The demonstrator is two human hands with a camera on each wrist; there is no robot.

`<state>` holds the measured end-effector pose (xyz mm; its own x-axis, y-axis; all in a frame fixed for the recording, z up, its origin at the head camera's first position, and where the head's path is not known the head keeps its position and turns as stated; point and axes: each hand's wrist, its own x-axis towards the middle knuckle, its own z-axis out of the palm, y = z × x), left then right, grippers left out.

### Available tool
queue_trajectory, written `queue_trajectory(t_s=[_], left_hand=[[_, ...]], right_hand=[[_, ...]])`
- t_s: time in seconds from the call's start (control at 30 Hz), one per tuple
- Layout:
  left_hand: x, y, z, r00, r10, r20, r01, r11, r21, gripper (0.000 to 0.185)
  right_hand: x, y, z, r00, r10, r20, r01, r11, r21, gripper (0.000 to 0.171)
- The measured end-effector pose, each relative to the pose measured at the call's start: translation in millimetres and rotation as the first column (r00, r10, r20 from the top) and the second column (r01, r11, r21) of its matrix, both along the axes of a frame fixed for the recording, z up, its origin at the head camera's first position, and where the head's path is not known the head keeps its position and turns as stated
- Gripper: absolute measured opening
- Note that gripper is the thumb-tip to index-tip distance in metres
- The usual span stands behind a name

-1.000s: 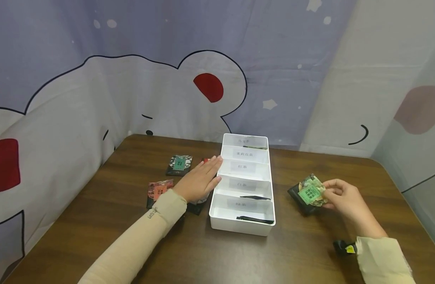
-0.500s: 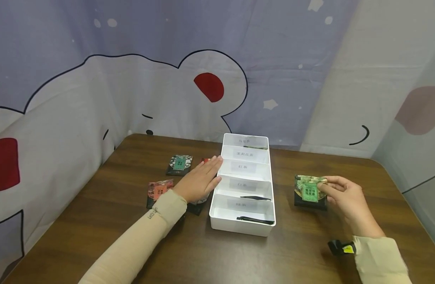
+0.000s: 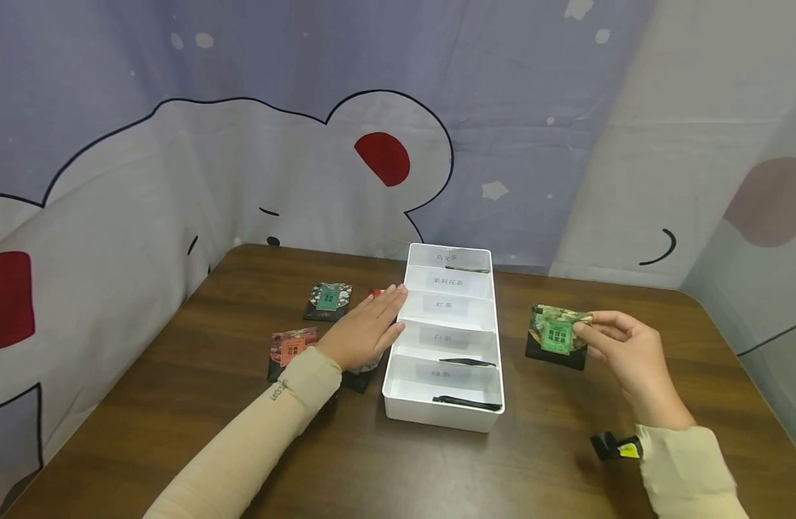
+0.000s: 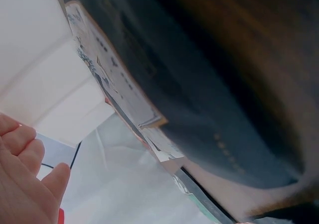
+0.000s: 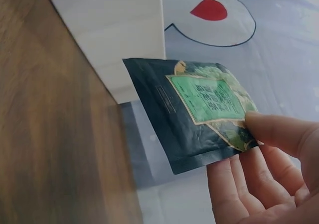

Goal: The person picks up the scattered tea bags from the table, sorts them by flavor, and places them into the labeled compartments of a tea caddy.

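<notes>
My right hand point(image 3: 631, 353) pinches the right edge of a tea sachet point(image 3: 556, 337), black with a green label, thumb on its printed face. In the right wrist view the sachet point(image 5: 199, 109) is tilted above the wooden table, fingers behind it. My left hand point(image 3: 365, 328) lies with straight fingers along the left wall of a long white divided box point(image 3: 443, 414). The box has labelled compartments; dark sachets point(image 3: 466, 401) stand on edge in the nearest two, and a greenish one point(image 3: 467, 269) in the farthest. Below the left hand, a sachet point(image 3: 362, 376) is partly hidden.
Left of the box lie a green-labelled sachet point(image 3: 329, 300) and a red-labelled sachet point(image 3: 292, 347), with a red bit of another point(image 3: 376, 293) behind the left hand. A patterned curtain point(image 3: 521, 144) hangs behind the wooden table point(image 3: 450, 476).
The right hand has lifted the green-labelled sachet slightly, moved it left and turned its printed face toward the head camera. The left hand has stayed against the box.
</notes>
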<state>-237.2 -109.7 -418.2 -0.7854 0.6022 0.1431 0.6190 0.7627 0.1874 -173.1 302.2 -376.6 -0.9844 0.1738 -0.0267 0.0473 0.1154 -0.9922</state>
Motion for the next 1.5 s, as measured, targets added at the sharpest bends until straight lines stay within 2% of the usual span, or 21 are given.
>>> queue_trajectory(t_s=[0.13,0.3,0.47,0.67,0.97,1.13,1.3,1.5], left_hand=[[0.5,0,1.0,1.0,0.005,-0.001,-0.005,1.0,-0.011,0.066],[0.8,0,1.7,1.0,0.009,0.003,-0.009,1.0,-0.022,0.066],[0.3,0,0.4,1.0,-0.003,-0.002,0.003,1.0,-0.013,0.066],[-0.3,0,0.6,1.0,-0.009,-0.014,0.009,1.0,-0.019,0.066],[0.5,0,1.9,1.0,-0.011,-0.028,0.01,0.999,-0.031,0.065],[1.6,0,3.3,1.0,-0.013,-0.02,0.012,1.0,-0.023,0.065],[1.1,1,3.1,1.0,-0.013,-0.024,0.012,1.0,-0.019,0.065],[0.8,1,1.5,0.999,-0.019,-0.028,0.019,1.0,-0.004,0.065]], right_hand=[[-0.9,-7,5.2,0.998,-0.039,-0.048,0.036,0.998,-0.057,0.011],[-4.2,-16,10.4,0.994,-0.041,-0.104,0.024,0.987,-0.157,0.012],[-12.7,-27,14.9,0.988,-0.044,-0.147,0.017,0.983,-0.181,0.013],[-30.1,-41,20.2,0.981,-0.072,-0.18,0.05,0.991,-0.124,0.013],[-58.6,-59,24.2,0.961,-0.042,-0.272,0.026,0.998,-0.062,0.012],[-71.8,-64,28.0,0.939,-0.035,-0.343,0.027,0.999,-0.03,0.013],[-84.8,-69,31.9,0.909,-0.043,-0.414,0.062,0.998,0.032,0.011],[-99.7,-77,31.6,0.902,-0.03,-0.432,0.073,0.994,0.082,0.02]])
